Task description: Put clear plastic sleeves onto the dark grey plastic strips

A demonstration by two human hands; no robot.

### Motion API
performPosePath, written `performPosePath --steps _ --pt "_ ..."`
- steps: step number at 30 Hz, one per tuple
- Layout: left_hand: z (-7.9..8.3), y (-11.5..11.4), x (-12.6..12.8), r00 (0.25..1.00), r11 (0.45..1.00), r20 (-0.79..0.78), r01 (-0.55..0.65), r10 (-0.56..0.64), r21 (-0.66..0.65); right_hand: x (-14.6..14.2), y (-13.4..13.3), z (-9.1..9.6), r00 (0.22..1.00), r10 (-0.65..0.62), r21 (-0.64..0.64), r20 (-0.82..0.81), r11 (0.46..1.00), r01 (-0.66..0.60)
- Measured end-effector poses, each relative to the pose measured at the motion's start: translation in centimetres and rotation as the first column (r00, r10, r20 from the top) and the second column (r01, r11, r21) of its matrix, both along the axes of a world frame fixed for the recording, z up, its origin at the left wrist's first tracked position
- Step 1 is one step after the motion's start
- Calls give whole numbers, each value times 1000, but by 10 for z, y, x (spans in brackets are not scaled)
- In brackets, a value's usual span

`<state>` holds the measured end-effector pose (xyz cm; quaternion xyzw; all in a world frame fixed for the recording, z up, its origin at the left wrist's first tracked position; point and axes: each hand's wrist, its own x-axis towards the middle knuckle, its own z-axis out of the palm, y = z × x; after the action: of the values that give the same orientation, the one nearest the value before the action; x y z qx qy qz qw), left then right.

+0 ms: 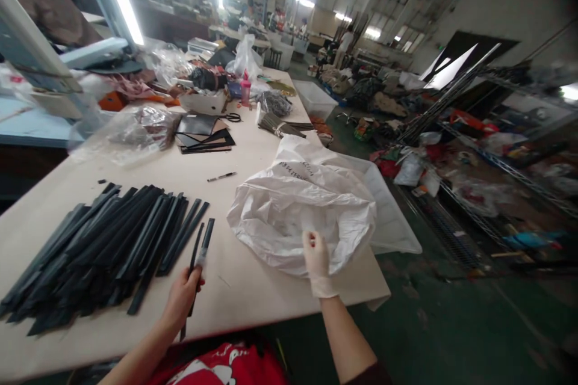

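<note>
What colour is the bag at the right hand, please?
The bag is white with dark lettering (head view).

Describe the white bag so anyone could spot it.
Find the pale table, black strips heaped on its left. Right of them, the white bag lies open at the gloved right hand. Opaque, with dark print, it differs from the clear bag farther back.

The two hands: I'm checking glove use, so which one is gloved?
The right hand, at the white bag; a pale glove covers it, whereas the left hand, holding black strips, is bare.
</note>
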<state>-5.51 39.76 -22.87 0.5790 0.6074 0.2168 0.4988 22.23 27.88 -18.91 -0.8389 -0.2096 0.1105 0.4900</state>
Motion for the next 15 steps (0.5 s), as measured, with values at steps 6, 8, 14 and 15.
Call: performPosePath --steps 6,8,14,15 --pt "-25 26 14 990 994 -109 78 -87 -83 78 -7 -3 968 24 -191 -249 979 -73" --pt "-14 24 15 988 992 -107 110 -116 -57 70 -2 -4 923 82 -105 -377 986 -130" --pt "61 -30 40 864 857 138 500 -484 -122 4 9 9 644 266 214 -717 964 -159" --pt "73 -40 44 838 833 168 540 -520 -119 -7 10 13 581 295 266 -759 954 -137"
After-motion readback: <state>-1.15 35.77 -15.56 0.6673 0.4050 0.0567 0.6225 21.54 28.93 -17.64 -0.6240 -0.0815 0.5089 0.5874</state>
